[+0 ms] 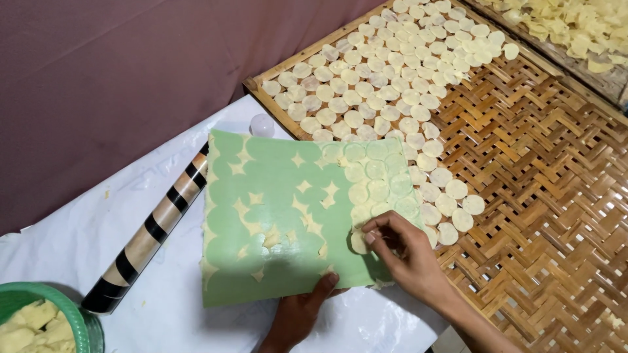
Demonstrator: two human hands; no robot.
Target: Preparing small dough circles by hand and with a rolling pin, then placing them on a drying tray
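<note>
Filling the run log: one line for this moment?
left hand: holds green mat edge | right hand: peeling dough disc | woven tray: discs in rows

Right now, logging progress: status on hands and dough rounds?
Left hand grips green mat edge. Right hand peeling dough round off mat. Woven tray partly filled. Nothing in the way.

1. You work over a surface spread with a white plastic sheet.
2. On the sheet: a striped black-and-tan roller, lying diagonally; a green basket of dough lumps at the lower left corner.
3. A woven bamboo tray lies to your right, with pale dough discs in rows on it.
</note>
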